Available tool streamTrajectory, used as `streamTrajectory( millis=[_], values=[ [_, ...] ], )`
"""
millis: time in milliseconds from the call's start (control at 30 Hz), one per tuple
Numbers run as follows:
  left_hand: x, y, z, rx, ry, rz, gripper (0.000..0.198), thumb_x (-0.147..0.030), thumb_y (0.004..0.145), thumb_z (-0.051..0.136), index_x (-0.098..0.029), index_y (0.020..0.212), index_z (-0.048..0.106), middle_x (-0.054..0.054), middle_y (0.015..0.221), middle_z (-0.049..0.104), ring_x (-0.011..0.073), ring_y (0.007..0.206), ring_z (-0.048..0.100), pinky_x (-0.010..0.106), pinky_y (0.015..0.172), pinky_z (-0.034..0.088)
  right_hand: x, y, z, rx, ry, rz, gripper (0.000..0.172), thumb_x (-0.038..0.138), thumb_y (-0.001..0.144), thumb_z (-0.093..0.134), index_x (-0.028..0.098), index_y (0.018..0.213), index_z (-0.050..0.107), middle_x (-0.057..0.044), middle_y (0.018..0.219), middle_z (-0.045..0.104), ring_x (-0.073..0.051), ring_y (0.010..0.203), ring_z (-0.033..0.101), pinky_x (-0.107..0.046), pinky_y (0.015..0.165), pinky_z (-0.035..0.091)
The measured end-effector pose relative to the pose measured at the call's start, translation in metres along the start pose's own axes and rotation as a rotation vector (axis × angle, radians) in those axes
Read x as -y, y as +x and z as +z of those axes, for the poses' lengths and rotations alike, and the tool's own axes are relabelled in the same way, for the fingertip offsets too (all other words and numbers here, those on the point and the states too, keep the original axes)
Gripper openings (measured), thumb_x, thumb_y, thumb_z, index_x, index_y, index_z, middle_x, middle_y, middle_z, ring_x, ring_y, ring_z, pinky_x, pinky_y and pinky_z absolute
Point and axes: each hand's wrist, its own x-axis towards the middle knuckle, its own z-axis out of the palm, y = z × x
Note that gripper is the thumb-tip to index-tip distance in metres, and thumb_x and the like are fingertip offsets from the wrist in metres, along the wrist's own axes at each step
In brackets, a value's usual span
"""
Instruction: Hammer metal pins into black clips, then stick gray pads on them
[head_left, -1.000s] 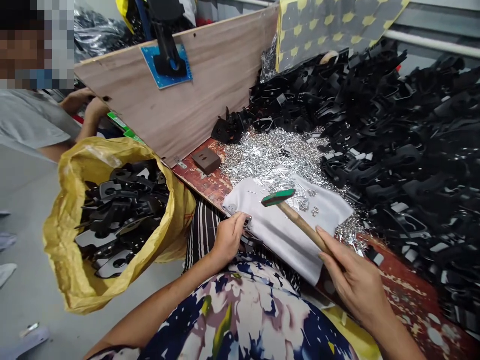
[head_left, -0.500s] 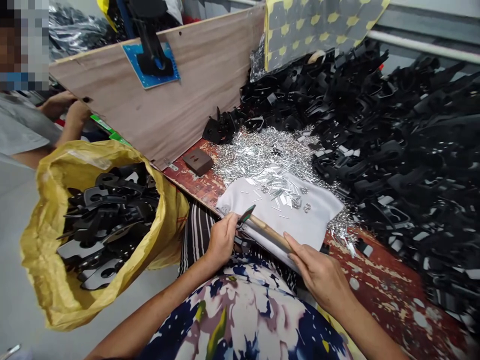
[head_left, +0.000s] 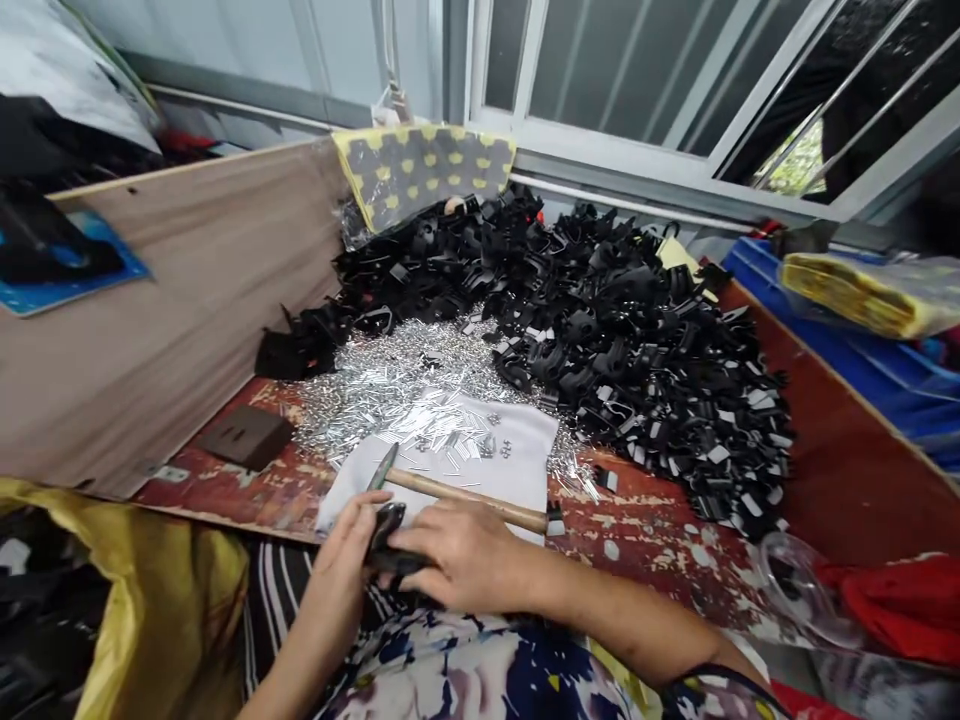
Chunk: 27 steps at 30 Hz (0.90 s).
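Note:
My left hand (head_left: 346,545) and my right hand (head_left: 461,553) meet at the near edge of the table, both closed around a small black part (head_left: 388,540). A hammer (head_left: 457,490) with a wooden handle lies on the white cloth (head_left: 517,462) just beyond my fingers, its head to the left. Shiny metal pins (head_left: 390,385) are scattered on the cloth and heaped behind it. A big heap of black plastic parts (head_left: 630,330) fills the table's back and right.
A wooden board (head_left: 165,300) walls the table's left side, with a dark brown block (head_left: 246,437) at its foot. A yellow bag (head_left: 161,590) hangs at lower left. A blue crate (head_left: 862,350) and red cloth (head_left: 900,610) sit to the right, under a window.
The hammer has been put down on the cloth and my right hand has moved over to the black part in my left hand. The view swung right and up.

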Motion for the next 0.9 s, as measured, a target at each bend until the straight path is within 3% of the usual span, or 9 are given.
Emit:
streamTrajectory(
  millis=[67,167,233,300,367,467,600,767,900],
  values=[
    [0.003,0.005,0.005,0.074,-0.167,-0.062,0.058,-0.066,0.085,0.067,-0.021,0.121,0.059,0.000,0.072,0.063,0.0155,0.051,0.055,0.025,0.043,0.044,-0.016,0.009,-0.006,-0.014,0.210,0.108,0.014,0.035,0.090,0.067,0.023,0.090,0.074,0.002,0.081,0.073,-0.018,0.073,0.066,-0.029,0.070,0.051],
    [0.009,0.013,0.001,0.095,-0.234,-0.082,0.064,-0.065,0.081,0.073,-0.019,0.123,0.057,0.004,0.082,0.069,0.0155,0.057,0.061,0.023,0.043,0.047,-0.055,0.018,-0.048,-0.160,0.416,0.290,0.025,0.041,0.093,0.061,0.019,0.086,0.071,0.001,0.074,0.070,-0.016,0.062,0.061,-0.026,0.057,0.048],
    [0.013,0.018,-0.005,0.117,-0.205,-0.105,0.062,-0.062,0.078,0.077,-0.018,0.117,0.061,0.004,0.081,0.069,0.0142,0.056,0.061,0.021,0.044,0.047,-0.081,0.021,-0.094,-0.355,0.440,0.347,0.038,0.049,0.100,0.049,0.018,0.100,0.069,-0.004,0.082,0.072,-0.016,0.065,0.063,-0.027,0.057,0.050],
    [0.016,0.023,-0.010,0.150,-0.178,-0.123,0.056,-0.059,0.077,0.079,-0.017,0.110,0.064,0.003,0.079,0.068,0.0128,0.054,0.060,0.020,0.044,0.045,-0.101,0.025,-0.141,-0.783,0.640,0.360,0.042,0.059,0.096,0.054,0.021,0.110,0.066,-0.007,0.098,0.074,-0.017,0.075,0.068,-0.029,0.064,0.057],
    [0.020,0.029,-0.012,0.176,-0.165,-0.124,0.052,-0.059,0.076,0.080,-0.017,0.104,0.065,0.001,0.076,0.068,0.0114,0.050,0.059,0.019,0.042,0.043,-0.117,0.034,-0.172,-0.912,0.777,0.309,0.052,0.069,0.095,0.048,0.025,0.118,0.063,-0.009,0.116,0.073,-0.019,0.093,0.071,-0.033,0.078,0.062],
    [0.026,0.038,-0.013,0.206,-0.174,-0.136,0.050,-0.059,0.077,0.079,-0.017,0.100,0.064,0.000,0.072,0.067,0.0101,0.042,0.058,0.018,0.037,0.040,-0.139,0.066,-0.172,-0.691,0.567,0.387,0.061,0.070,0.100,0.032,0.024,0.130,0.059,-0.011,0.120,0.073,-0.020,0.099,0.072,-0.036,0.087,0.062],
    [0.033,0.046,-0.017,0.275,-0.213,-0.183,0.052,-0.063,0.078,0.077,-0.018,0.099,0.062,-0.001,0.070,0.068,0.0104,0.038,0.059,0.017,0.035,0.039,-0.174,0.136,-0.136,-0.254,0.009,0.540,0.040,0.043,0.103,0.048,0.017,0.127,0.066,-0.011,0.113,0.075,-0.021,0.098,0.072,-0.038,0.092,0.060],
    [0.042,0.049,-0.022,0.314,-0.245,-0.225,0.055,-0.068,0.076,0.077,-0.020,0.096,0.061,0.001,0.068,0.069,0.0123,0.034,0.059,0.018,0.034,0.036,-0.226,0.203,-0.155,-0.255,-0.335,0.579,0.036,0.024,0.096,0.065,0.011,0.130,0.065,-0.024,0.144,0.056,-0.032,0.133,0.054,-0.048,0.113,0.044],
    [0.054,0.055,-0.027,0.358,-0.231,-0.253,0.062,-0.078,0.073,0.073,-0.021,0.094,0.063,0.002,0.064,0.068,0.0080,0.033,0.048,0.018,0.035,0.025,-0.254,0.239,-0.178,-0.172,-0.488,0.582,0.040,0.038,0.098,0.067,0.014,0.130,0.062,-0.014,0.133,0.062,-0.025,0.115,0.065,-0.046,0.097,0.057]
  ],
)
